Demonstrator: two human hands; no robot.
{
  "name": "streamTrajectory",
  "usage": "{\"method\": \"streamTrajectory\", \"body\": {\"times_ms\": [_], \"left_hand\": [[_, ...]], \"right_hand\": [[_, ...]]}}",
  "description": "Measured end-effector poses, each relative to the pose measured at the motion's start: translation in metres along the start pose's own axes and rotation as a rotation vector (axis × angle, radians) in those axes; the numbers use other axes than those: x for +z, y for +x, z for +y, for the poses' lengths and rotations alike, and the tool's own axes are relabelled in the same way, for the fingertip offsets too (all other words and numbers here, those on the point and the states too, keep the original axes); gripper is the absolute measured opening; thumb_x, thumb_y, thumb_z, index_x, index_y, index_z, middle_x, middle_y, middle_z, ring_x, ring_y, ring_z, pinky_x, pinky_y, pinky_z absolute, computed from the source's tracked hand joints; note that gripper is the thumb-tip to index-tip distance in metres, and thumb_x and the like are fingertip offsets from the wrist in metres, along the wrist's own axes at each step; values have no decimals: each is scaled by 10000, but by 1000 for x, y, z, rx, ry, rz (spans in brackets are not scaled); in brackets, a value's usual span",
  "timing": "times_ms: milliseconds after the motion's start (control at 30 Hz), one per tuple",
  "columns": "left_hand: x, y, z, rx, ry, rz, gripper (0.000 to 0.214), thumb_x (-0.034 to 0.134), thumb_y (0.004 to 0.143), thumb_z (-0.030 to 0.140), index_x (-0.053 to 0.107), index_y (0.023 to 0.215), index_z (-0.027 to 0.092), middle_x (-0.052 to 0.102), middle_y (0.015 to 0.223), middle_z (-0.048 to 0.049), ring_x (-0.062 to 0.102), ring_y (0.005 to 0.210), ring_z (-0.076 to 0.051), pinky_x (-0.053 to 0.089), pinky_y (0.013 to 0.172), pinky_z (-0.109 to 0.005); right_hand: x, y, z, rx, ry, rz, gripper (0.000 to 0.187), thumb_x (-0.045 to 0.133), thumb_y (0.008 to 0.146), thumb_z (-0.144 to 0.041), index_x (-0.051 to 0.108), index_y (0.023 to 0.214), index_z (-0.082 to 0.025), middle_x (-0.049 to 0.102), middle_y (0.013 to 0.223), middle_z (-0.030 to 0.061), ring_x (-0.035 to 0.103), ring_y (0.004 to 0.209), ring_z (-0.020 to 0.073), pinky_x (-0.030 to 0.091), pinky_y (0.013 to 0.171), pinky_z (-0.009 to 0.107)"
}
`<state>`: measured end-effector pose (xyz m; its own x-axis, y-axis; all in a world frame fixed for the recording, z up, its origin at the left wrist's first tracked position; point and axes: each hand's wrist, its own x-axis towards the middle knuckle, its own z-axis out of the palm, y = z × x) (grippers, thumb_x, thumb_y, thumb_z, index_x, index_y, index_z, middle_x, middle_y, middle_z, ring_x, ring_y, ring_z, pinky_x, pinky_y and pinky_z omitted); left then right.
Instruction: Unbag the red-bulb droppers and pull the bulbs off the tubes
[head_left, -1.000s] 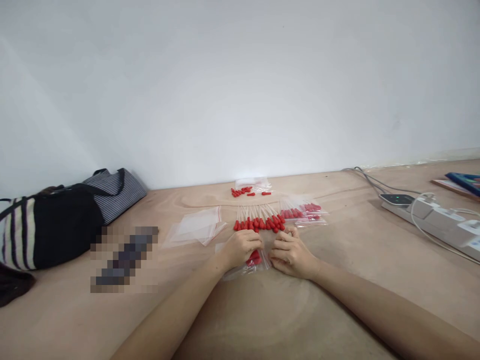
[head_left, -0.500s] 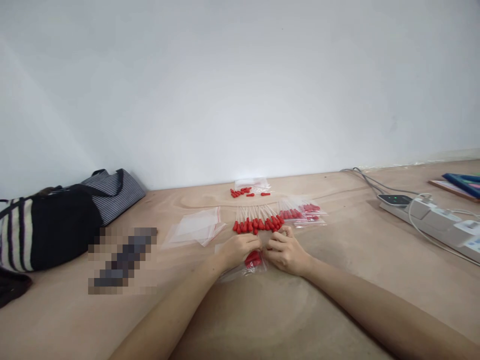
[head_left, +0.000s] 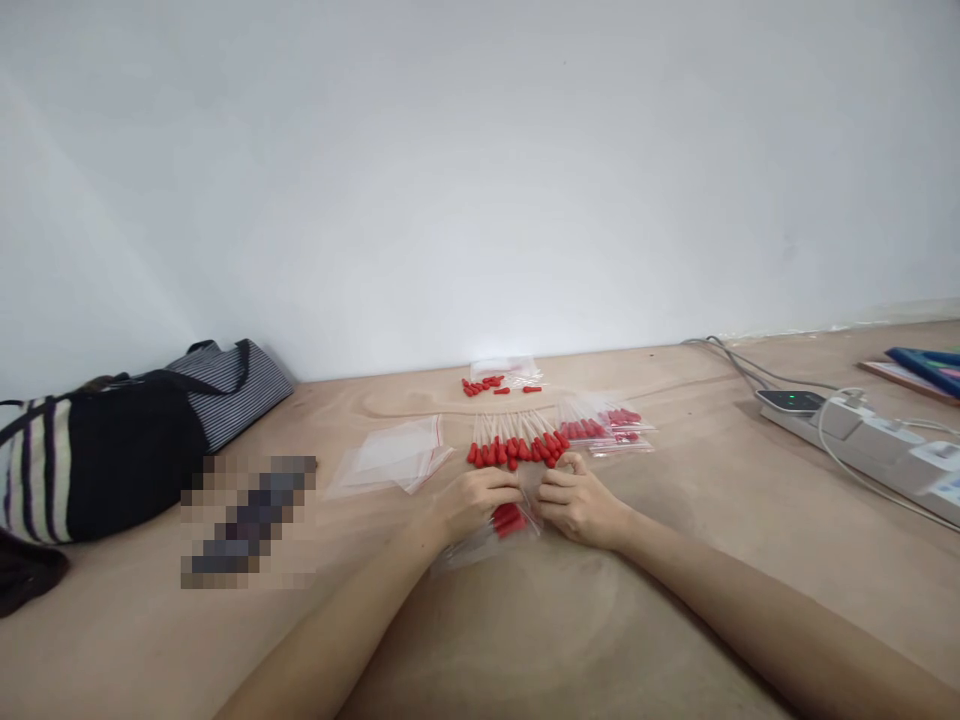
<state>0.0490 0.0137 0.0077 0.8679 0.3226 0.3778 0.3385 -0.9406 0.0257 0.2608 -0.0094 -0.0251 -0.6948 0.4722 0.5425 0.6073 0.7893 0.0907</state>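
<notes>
Between my hands a clear zip-lock bag (head_left: 476,552) lies near the table's middle, with red rubber bulbs (head_left: 510,520) showing through it. My left hand (head_left: 480,497) is closed on the bag's upper part, fingers bent over it. At the bag's right edge my right hand (head_left: 576,506) is curled, thumb and fingers pinching the plastic; the exact grip is partly hidden. Just beyond my fingers, a row of droppers (head_left: 517,450) with red bulbs and pale tubes lies side by side, bulbs towards me.
Flat bags (head_left: 397,450) lie to the left, filled bags (head_left: 600,425) to the right. Loose red bulbs (head_left: 480,385) and thin tubes lie near the wall. A black striped bag (head_left: 127,450), a blurred dark object (head_left: 251,520) and a power strip (head_left: 862,440) flank the work area.
The bag with the red bulbs has shifted slightly to the right and flattened out a little. Both my hands stay closed at its upper edge, almost unmoved.
</notes>
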Motion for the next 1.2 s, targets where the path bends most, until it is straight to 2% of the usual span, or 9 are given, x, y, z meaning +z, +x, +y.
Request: {"method": "streamTrajectory", "body": {"times_ms": [67, 133, 200, 300, 500, 700, 833, 967, 1200], "left_hand": [[-5, -11, 6, -127, -70, 20, 291, 376, 877, 243, 521, 1121, 180, 579, 1110, -75, 524, 1016, -170, 425, 884, -322], [-10, -24, 13, -254, -118, -10, 438, 438, 847, 335, 396, 1254, 177, 504, 1223, -101, 448, 1131, -208, 380, 950, -382], [-14, -36, 21, -353, -169, -86, 520, 443, 837, 371, 317, 1307, 185, 427, 1301, -107, 374, 1203, -223, 341, 986, -411], [-18, -47, 28, -442, -239, -189, 527, 413, 849, 359, 270, 1331, 199, 356, 1354, -95, 324, 1239, -218, 304, 1011, -424], [-16, -44, 29, -482, -289, -178, 538, 448, 828, 344, 285, 1323, 210, 379, 1340, -88, 347, 1226, -212, 283, 1020, -431], [-16, -43, 30, -520, -338, -159, 496, 459, 822, 309, 347, 1292, 193, 411, 1320, -82, 367, 1213, -217, 309, 1006, -421], [-14, -42, 29, -502, -335, -150, 478, 464, 822, 317, 375, 1275, 195, 421, 1312, -84, 373, 1210, -219, 308, 1004, -434], [-13, -42, 28, -498, -353, -124, 469, 475, 818, 318, 393, 1262, 190, 425, 1309, -83, 380, 1205, -218, 306, 1007, -436], [-8, -45, 27, -511, -350, -99, 475, 494, 807, 341, 406, 1253, 202, 451, 1288, -85, 395, 1193, -222, 324, 993, -439]], "right_hand": [[-9, 0, -2, -9, 58, -11, 179, 443, 815, -198, 585, 707, -210, 585, 726, 1, 477, 748, 121, 312, 772, 361], [-17, 0, -4, 19, 176, -36, 132, 471, 771, -194, 599, 743, -207, 603, 782, 7, 468, 774, 135, 282, 749, 358], [-21, 2, -6, 69, 316, -78, 150, 465, 764, -179, 608, 794, -212, 619, 852, 1, 476, 798, 133, 277, 744, 342], [-19, 6, -10, 187, 440, -117, 190, 451, 777, -144, 620, 821, -220, 634, 864, -10, 498, 815, 127, 285, 761, 327], [-6, 10, -12, 368, 538, -137, 167, 504, 798, -236, 637, 898, -252, 636, 842, 3, 519, 816, 142, 293, 791, 338], [-5, 10, -8, 412, 640, -204, 376, 558, 758, -411, 548, 1103, -262, 641, 838, 8, 520, 833, 172, 269, 838, 381], [-7, 15, -12, 369, 624, -201, 394, 627, 679, -455, 588, 1010, -246, 619, 921, 19, 515, 904, 193, 281, 832, 358], [-5, 18, -16, 425, 600, -158, 288, 658, 655, -406, 582, 845, -203, 599, 817, 0, 529, 776, 153, 308, 774, 320], [-4, 21, -23, 410, 541, -194, 247, 594, 725, -370, 499, 884, -206, 582, 822, -7, 501, 794, 150, 279, 755, 309]]}}
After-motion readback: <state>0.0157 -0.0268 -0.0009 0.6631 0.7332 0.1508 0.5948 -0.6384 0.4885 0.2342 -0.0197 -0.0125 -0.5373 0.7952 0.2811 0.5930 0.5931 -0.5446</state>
